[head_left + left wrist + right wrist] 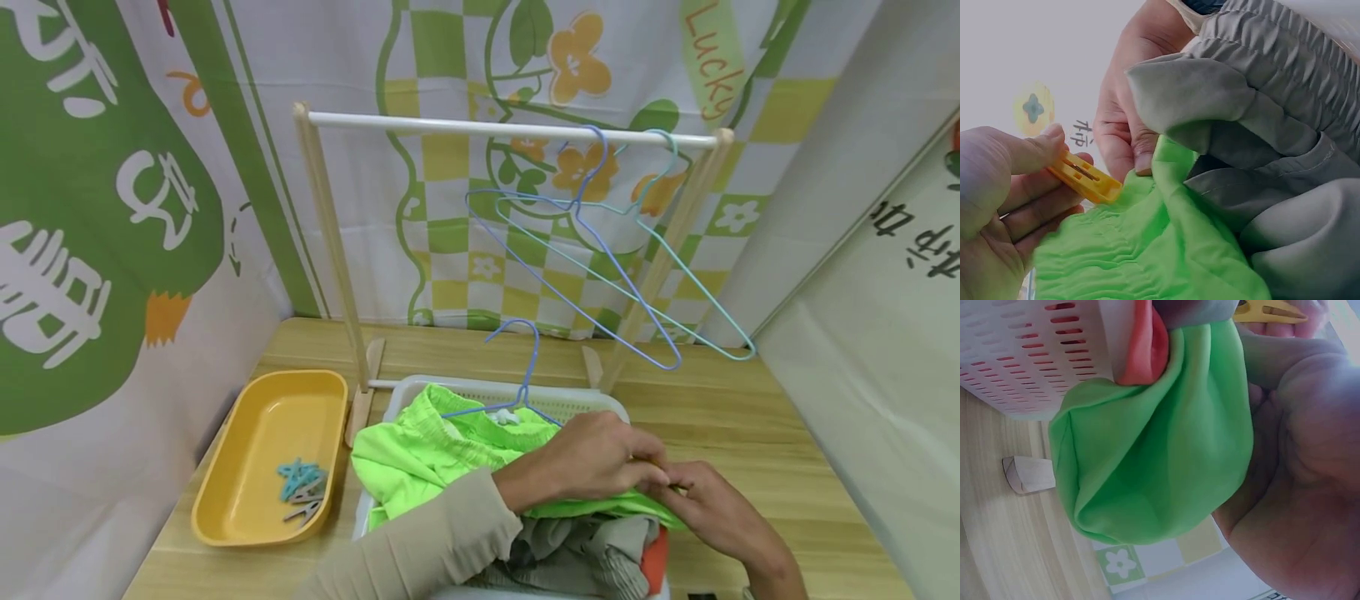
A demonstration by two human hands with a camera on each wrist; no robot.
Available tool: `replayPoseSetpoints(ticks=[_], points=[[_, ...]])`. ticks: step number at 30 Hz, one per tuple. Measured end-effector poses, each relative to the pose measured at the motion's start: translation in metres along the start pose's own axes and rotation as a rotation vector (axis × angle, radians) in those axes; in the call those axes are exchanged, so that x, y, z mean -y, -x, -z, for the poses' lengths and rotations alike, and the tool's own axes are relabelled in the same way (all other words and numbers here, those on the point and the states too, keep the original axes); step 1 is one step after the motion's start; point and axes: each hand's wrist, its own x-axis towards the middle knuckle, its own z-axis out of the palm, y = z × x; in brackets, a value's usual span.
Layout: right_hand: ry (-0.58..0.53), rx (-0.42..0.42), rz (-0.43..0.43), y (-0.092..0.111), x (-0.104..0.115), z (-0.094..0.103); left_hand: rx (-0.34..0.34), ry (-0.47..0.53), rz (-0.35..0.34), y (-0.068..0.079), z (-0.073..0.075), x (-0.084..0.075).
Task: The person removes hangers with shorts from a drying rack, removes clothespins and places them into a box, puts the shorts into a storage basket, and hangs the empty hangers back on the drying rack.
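Observation:
My left hand (592,454) pinches a yellow clothespin (1088,178) between thumb and fingers. The pin's tip is right at the gathered waistband of bright green shorts (420,450). Opposite it, my right hand (712,504) pinches an edge of the green cloth between thumb and finger. A blue hanger (525,379) lies in the waist opening of the shorts, its hook pointing up. In the right wrist view, a green fold (1166,444) hangs beside my right hand, over the basket's side. Grey clothing (577,546) with an elastic waist lies below the shorts.
The shorts lie over a white slotted basket (408,383). Red cloth (654,560) shows at its right side. A yellow tray (247,467) on the left holds blue and grey clothespins (300,479). Behind, a rack (450,125) carries a blue hanger (637,292) and a teal hanger (712,300).

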Motion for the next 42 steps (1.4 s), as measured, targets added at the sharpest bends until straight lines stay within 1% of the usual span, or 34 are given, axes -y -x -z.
replayPoseSetpoints(ticks=[4, 6, 9, 13, 15, 17, 19, 22, 26, 29, 32, 35, 39, 42], points=[[-0.011, 0.006, 0.001, 0.0, 0.0, -0.001, -0.056, 0.043, -0.03, 0.004, 0.007, -0.001], [-0.017, 0.015, -0.001, -0.001, 0.0, -0.001, -0.081, 0.056, -0.051, 0.006, 0.015, -0.001], [-0.006, 0.024, 0.004, -0.002, 0.001, -0.002, -0.102, 0.039, -0.058, 0.012, 0.03, -0.002], [0.004, 0.029, -0.006, -0.003, 0.002, -0.002, -0.093, 0.026, -0.022, 0.022, 0.05, -0.004], [-0.002, 0.032, -0.019, -0.002, 0.003, -0.002, -0.093, 0.045, -0.005, 0.028, 0.058, -0.003], [-0.004, 0.035, -0.028, -0.002, 0.003, -0.002, -0.108, 0.053, 0.015, 0.035, 0.066, -0.002], [0.003, 0.037, -0.027, -0.002, 0.002, -0.002, -0.139, 0.071, 0.022, 0.043, 0.072, 0.001], [0.007, 0.037, -0.031, -0.003, 0.002, -0.002, -0.197, 0.072, 0.038, 0.058, 0.082, 0.004], [0.013, 0.037, -0.043, -0.002, 0.001, -0.002, -0.269, 0.099, 0.069, 0.081, 0.092, 0.01], [0.022, 0.033, -0.044, -0.002, 0.001, -0.002, -0.315, 0.118, 0.095, 0.099, 0.096, 0.014], [0.034, 0.023, -0.036, -0.001, 0.001, -0.003, -0.345, 0.099, 0.131, 0.117, 0.099, 0.017], [0.036, 0.013, -0.033, -0.001, 0.002, -0.004, -0.37, 0.08, 0.192, 0.137, 0.103, 0.022], [0.032, 0.007, -0.038, -0.001, 0.002, -0.004, -0.409, 0.109, 0.304, 0.164, 0.108, 0.029], [0.028, 0.013, -0.042, 0.0, 0.003, -0.004, -0.442, 0.1, 0.375, 0.185, 0.11, 0.038]])
